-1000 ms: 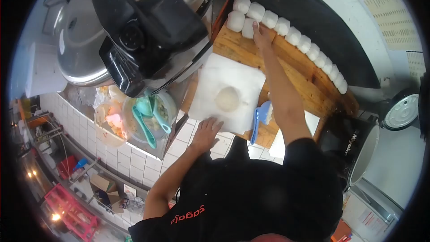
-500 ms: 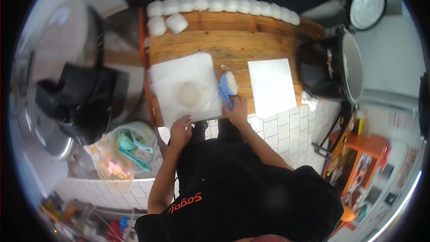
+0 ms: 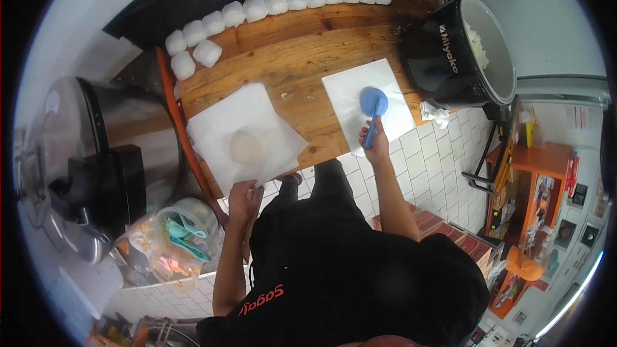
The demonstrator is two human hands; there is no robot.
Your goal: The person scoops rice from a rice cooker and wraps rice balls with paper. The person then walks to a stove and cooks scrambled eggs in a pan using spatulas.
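My right hand (image 3: 376, 140) is wrapped round the handle of a blue rice scoop (image 3: 373, 101). The scoop's rounded back faces up over the right white paper sheet (image 3: 342, 83); what lies beneath it is hidden. At the near edge of the left white paper stack (image 3: 215, 119) is my left hand (image 3: 243, 199), its fingers loosely bent and a little apart. On that stack shows a round, pale mound (image 3: 247, 146), blurred, and whether paper covers it I cannot tell.
Several white wrapped parcels (image 3: 276, 2) line the far edge of the wooden table (image 3: 289, 58). To the right, a black rice cooker (image 3: 443, 58) stands open with white rice (image 3: 477, 48) inside. A large steel pot (image 3: 122, 135) and a tub with turquoise spoons (image 3: 186, 231) are at left.
My right hand has carried the rice-filled scoop rightward onto the right sheet and turned it over. My left hand stays near the left stack. The camera view has rotated.
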